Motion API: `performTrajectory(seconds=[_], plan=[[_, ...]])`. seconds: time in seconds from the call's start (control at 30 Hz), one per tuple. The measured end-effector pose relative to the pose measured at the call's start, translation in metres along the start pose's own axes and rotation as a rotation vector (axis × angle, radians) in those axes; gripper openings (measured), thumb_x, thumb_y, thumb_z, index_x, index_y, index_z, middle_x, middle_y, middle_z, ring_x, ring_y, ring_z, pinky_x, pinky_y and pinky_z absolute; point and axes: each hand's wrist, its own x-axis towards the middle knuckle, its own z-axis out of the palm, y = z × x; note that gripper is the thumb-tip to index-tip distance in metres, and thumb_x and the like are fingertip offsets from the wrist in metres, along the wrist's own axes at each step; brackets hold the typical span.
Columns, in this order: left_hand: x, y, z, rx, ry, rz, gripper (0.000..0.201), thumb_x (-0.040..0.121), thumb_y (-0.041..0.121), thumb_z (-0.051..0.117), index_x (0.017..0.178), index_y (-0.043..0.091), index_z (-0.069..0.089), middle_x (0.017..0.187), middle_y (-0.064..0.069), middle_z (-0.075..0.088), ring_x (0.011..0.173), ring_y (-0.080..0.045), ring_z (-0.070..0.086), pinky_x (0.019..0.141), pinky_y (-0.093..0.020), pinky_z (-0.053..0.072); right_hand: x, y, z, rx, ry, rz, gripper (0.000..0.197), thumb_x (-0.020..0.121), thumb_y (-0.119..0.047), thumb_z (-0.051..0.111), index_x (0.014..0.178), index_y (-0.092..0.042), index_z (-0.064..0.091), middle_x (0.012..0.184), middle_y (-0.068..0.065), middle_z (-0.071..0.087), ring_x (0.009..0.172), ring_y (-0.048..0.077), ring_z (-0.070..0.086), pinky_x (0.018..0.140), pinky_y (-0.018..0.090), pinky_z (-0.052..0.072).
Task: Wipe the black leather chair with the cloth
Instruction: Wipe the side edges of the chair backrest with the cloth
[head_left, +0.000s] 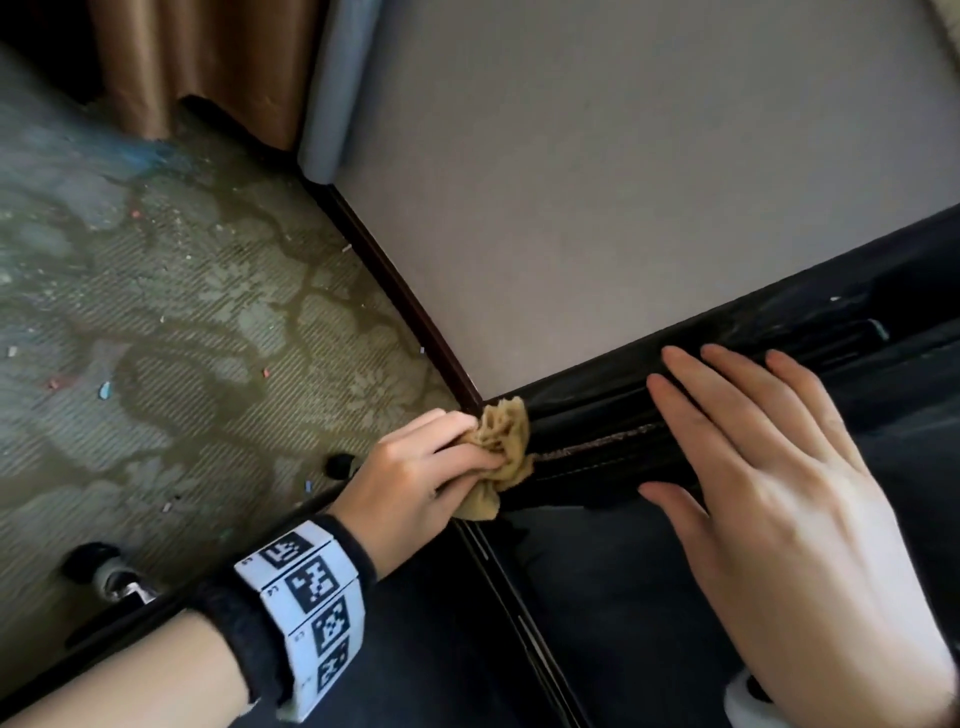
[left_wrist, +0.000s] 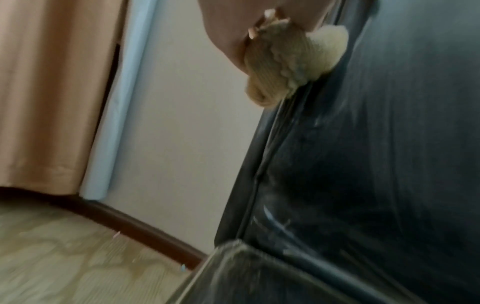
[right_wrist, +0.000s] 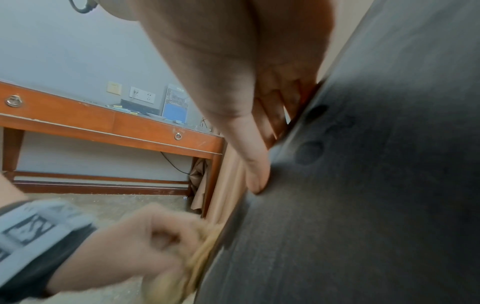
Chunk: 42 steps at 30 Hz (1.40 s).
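The head camera is looking steeply down at the black leather chair (head_left: 649, 597) and the carpet. Both wrist cameras are looking very closely along the chair; all are sharing the cloth (head_left: 501, 457).

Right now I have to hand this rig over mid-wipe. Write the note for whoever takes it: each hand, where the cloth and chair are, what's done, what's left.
Left hand: grips the bunched tan cloth and presses it against the left end of the black leather chair's top edge, next to the wall corner.
Right hand: open, fingers straight, laid flat over the same top edge further right, steadying the chair.
Done: cannot be judged; the seam beside the cloth shows a pale worn or dusty line.
Left: probably wipe along the edge toward the right hand, move that hand aside, then do the broad back panel.
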Motion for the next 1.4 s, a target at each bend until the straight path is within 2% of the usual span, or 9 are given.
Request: performTrajectory(seconds=[0.13, 0.27, 0.37, 0.6, 0.73, 0.93, 1.03, 1.27, 1.4], plan=[[-0.067, -0.037, 0.003, 0.13, -0.423, -0.038, 0.014, 0.07, 0.021, 0.065, 0.082, 0.026, 0.069, 0.092, 0.006, 0.06, 0.084, -0.006, 0.05, 0.072, -0.018, 0.048, -0.001, -0.002, 0.004, 0.006, 0.024, -0.027, 0.054, 0.058, -0.003, 0.079, 0.109, 0.007, 0.064, 0.117, 0.022, 0.063, 0.11, 0.04, 0.058, 0.099, 0.048, 0.032], [-0.068, -0.029, -0.003, -0.002, -0.001, -0.339, 0.023, 0.08, 0.025, 0.054, 0.093, 0.018, 0.071, 0.092, 0.007, 0.06, 0.085, -0.002, 0.056, 0.08, -0.011, 0.045, -0.001, -0.001, 0.008, -0.014, 0.041, -0.054, 0.046, 0.061, -0.002, 0.076, 0.105, 0.007, 0.066, 0.113, 0.022, 0.065, 0.109, 0.042, 0.058, 0.1, 0.048, 0.032], [-0.015, 0.007, -0.006, -0.023, 0.195, -0.185, 0.019, 0.082, 0.017, 0.06, 0.095, 0.009, 0.072, 0.098, 0.006, 0.057, 0.091, 0.001, 0.053, 0.088, -0.004, 0.037, -0.001, -0.001, 0.01, -0.016, 0.042, -0.056, 0.042, 0.062, -0.003, 0.076, 0.102, 0.006, 0.067, 0.112, 0.022, 0.065, 0.108, 0.043, 0.057, 0.101, 0.048, 0.03], [0.006, 0.004, 0.015, -0.065, 0.097, -0.011, 0.016, 0.081, -0.001, 0.06, 0.089, 0.013, 0.061, 0.1, -0.008, 0.061, 0.093, -0.016, 0.056, 0.086, -0.02, 0.045, 0.001, 0.0, 0.01, -0.02, 0.024, -0.05, 0.04, 0.065, -0.009, 0.072, 0.101, 0.006, 0.068, 0.109, 0.022, 0.067, 0.107, 0.042, 0.059, 0.099, 0.047, 0.031], [-0.04, -0.045, 0.013, 0.191, -0.26, -0.086, 0.021, 0.068, 0.005, 0.045, 0.075, 0.012, 0.063, 0.089, -0.003, 0.057, 0.081, -0.015, 0.048, 0.065, -0.03, 0.049, -0.003, 0.0, 0.012, -0.017, 0.047, -0.049, 0.031, 0.072, -0.003, 0.072, 0.102, 0.005, 0.068, 0.111, 0.021, 0.066, 0.107, 0.042, 0.058, 0.099, 0.049, 0.033], [-0.036, -0.055, 0.008, 0.109, 0.124, -0.753, 0.026, 0.076, 0.005, 0.068, 0.098, 0.019, 0.07, 0.101, -0.005, 0.069, 0.098, -0.022, 0.062, 0.084, -0.015, 0.037, -0.003, -0.003, 0.019, -0.035, 0.054, -0.043, 0.036, 0.074, -0.011, 0.062, 0.106, 0.004, 0.066, 0.114, 0.02, 0.065, 0.111, 0.04, 0.052, 0.103, 0.047, 0.03], [-0.009, -0.042, 0.025, 0.113, -0.044, -1.047, 0.018, 0.087, 0.02, 0.057, 0.099, 0.015, 0.069, 0.101, -0.01, 0.069, 0.101, -0.03, 0.06, 0.081, -0.028, 0.04, -0.003, -0.005, 0.02, -0.021, 0.055, -0.026, 0.037, 0.075, -0.013, 0.061, 0.107, 0.005, 0.065, 0.115, 0.02, 0.064, 0.113, 0.038, 0.047, 0.103, 0.047, 0.03], [-0.018, -0.016, 0.063, -0.338, 0.025, -1.267, 0.014, 0.083, 0.015, 0.059, 0.082, 0.01, 0.072, 0.087, -0.015, 0.072, 0.092, -0.032, 0.064, 0.081, -0.036, 0.05, -0.003, -0.003, 0.02, -0.028, 0.048, -0.019, 0.037, 0.076, -0.016, 0.061, 0.107, 0.004, 0.066, 0.114, 0.019, 0.065, 0.111, 0.038, 0.049, 0.101, 0.046, 0.03], [-0.013, -0.004, 0.032, -0.324, 0.144, -1.07, 0.019, 0.079, 0.006, 0.067, 0.096, 0.013, 0.073, 0.092, 0.003, 0.071, 0.09, -0.016, 0.065, 0.081, -0.023, 0.048, -0.002, -0.004, 0.02, -0.037, 0.052, -0.023, 0.037, 0.075, -0.015, 0.062, 0.106, 0.004, 0.066, 0.113, 0.018, 0.066, 0.109, 0.041, 0.053, 0.101, 0.047, 0.031]])
